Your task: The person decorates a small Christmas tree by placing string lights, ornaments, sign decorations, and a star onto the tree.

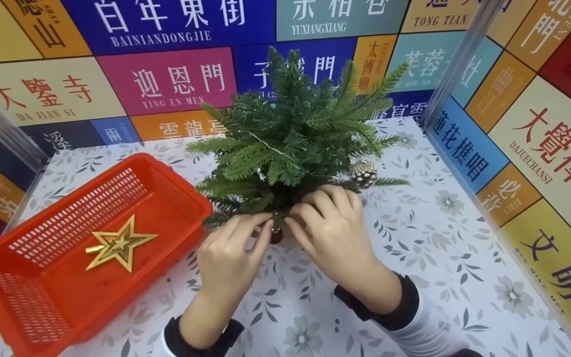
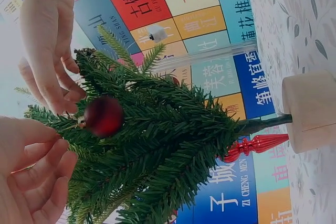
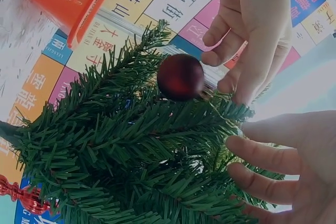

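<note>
A dark red bauble [image 2: 104,116] hangs at a front branch of a small artificial Christmas tree [image 1: 290,134]. In the head view it is a small red patch below the fingertips. My left hand [image 1: 231,253] pinches at the branch tip [image 3: 236,110] beside the bauble's cap, thumb against index finger. From the other side, my right hand [image 1: 335,233] holds the same tip with bent fingers. Any hanging loop is too small to make out. A pinecone [image 1: 363,173] sits on the tree's right side, and a red spindle-shaped ornament [image 2: 257,147] hangs low behind.
To the left stands a red plastic basket [image 1: 87,317] with a gold star [image 1: 121,244] inside. The tree's pale round base [image 2: 310,111] rests on a leaf-patterned tablecloth [image 1: 305,322]. Printed panels [image 1: 176,82] enclose the back and sides.
</note>
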Motion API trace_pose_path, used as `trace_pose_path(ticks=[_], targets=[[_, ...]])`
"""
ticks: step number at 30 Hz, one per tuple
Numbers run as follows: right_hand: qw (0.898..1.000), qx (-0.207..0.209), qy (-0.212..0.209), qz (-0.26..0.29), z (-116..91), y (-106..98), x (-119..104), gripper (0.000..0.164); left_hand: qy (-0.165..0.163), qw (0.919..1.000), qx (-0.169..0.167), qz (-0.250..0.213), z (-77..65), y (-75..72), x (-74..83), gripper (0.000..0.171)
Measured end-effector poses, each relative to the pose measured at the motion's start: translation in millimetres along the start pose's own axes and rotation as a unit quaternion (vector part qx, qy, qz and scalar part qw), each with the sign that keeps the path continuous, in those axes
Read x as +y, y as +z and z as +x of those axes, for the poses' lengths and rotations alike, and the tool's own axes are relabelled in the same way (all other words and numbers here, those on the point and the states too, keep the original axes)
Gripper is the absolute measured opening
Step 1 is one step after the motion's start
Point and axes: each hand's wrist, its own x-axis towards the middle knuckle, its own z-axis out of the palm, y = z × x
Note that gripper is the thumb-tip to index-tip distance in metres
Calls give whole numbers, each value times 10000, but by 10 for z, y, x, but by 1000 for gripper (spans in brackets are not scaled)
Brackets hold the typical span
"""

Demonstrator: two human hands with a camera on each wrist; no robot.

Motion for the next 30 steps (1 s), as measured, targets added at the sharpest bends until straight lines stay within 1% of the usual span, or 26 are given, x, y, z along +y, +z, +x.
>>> trace_pose_path(ticks=[2,5,9,12,14,15,17,19,20,21,22,23,24,25,27,28,30], targets=[[9999,29,-5,124,-11,-14,9,10,29,10000,-31,-64,-3,-8,-16,11],[9989,102,29,454,-42,-44,36,10,-11,9998,-114,-172,-7,-43,-46,11],[9946,201,267,987,-117,-128,97,13,-117,9995,-203,-228,-14,-125,-123,12],[9889,299,548,1351,-191,-224,160,14,-185,9994,-275,-67,-1,-222,-238,13],[9848,378,731,1528,-242,-287,209,13,-271,9990,-331,135,24,-313,-343,13],[9833,409,818,1575,-270,-315,238,12,-338,9984,-355,269,42,-366,-402,14],[9815,425,998,1578,-325,-365,298,11,-600,9954,-481,573,88,-491,-516,15],[9808,393,1170,1513,-378,-398,368,11,-949,9893,-702,862,141,-620,-635,16],[9808,373,1251,1449,-404,-408,405,11,-1185,9838,-885,1010,168,-685,-693,17],[9811,340,1327,1368,-429,-415,440,12,-1462,9763,-1113,1142,195,-746,-753,18],[9809,277,1419,1304,-455,-421,478,12,-1772,9660,-1407,1254,224,-807,-815,20],[9809,210,1503,1218,-479,-420,515,12,-2077,9528,-1737,1376,252,-864,-882,23],[9808,122,1586,1129,-500,-416,551,12,-2368,9376,-2094,1451,279,-919,-955,26],[9806,-2,1676,1021,-520,-411,589,12,-2648,9199,-2470,1508,305,-968,-1034,28],[9766,-365,1944,844,-554,-397,659,11,-3091,8808,-3232,1554,346,-1050,-1211,34],[9729,-595,2100,761,-565,-387,697,11,-3218,8624,-3586,1551,363,-1083,-1307,36],[9628,-1074,2409,588,-578,-365,767,13,-3294,8315,-4194,1556,373,-1126,-1500,39]])
